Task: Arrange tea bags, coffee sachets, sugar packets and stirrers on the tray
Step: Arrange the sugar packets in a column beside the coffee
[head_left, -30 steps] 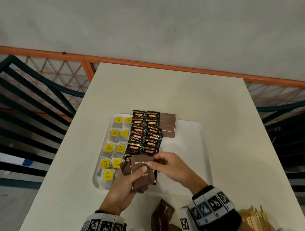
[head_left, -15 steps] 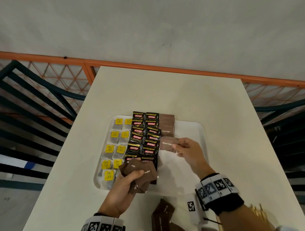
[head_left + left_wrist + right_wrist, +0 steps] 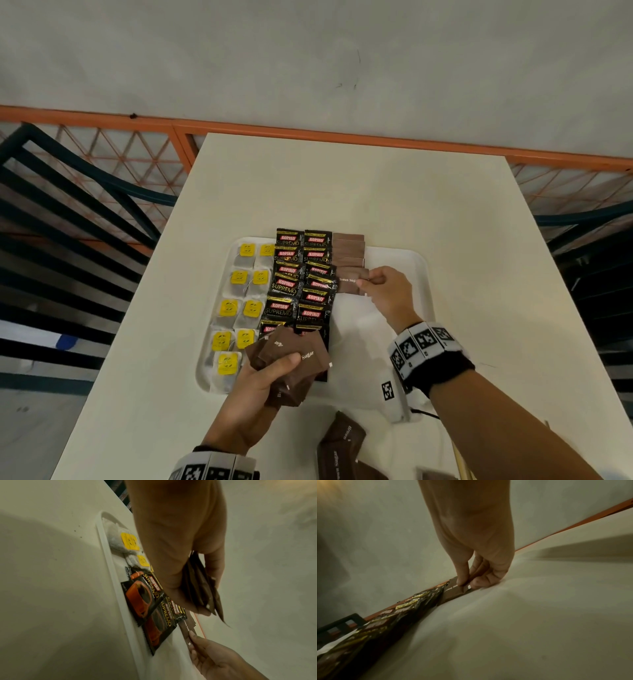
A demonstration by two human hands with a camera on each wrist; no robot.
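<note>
A white tray (image 3: pixel 397 260) on the cream table holds two columns of yellow-tagged tea bags (image 3: pixel 239 308), two columns of black coffee sachets (image 3: pixel 301 281) and a short column of brown sugar packets (image 3: pixel 347 250). My right hand (image 3: pixel 383 291) pinches one brown sugar packet (image 3: pixel 349 286) by its right end, low on the tray at the near end of that column; the right wrist view shows thumb and finger on the packet (image 3: pixel 455 588). My left hand (image 3: pixel 263 380) grips a fanned stack of brown sugar packets (image 3: pixel 294 359) over the tray's near edge, also seen as a stack (image 3: pixel 199 588).
More brown sugar packets (image 3: pixel 339 445) lie loose on the table in front of the tray. Wooden stirrers (image 3: pixel 460 462) show at the bottom edge. Dark railings and an orange mesh fence flank the table. The tray's right half (image 3: pixel 387 329) is bare.
My right hand took one sugar packet from the left hand's stack and carried it away from me to the sugar column on the tray. The left hand stayed in place.
</note>
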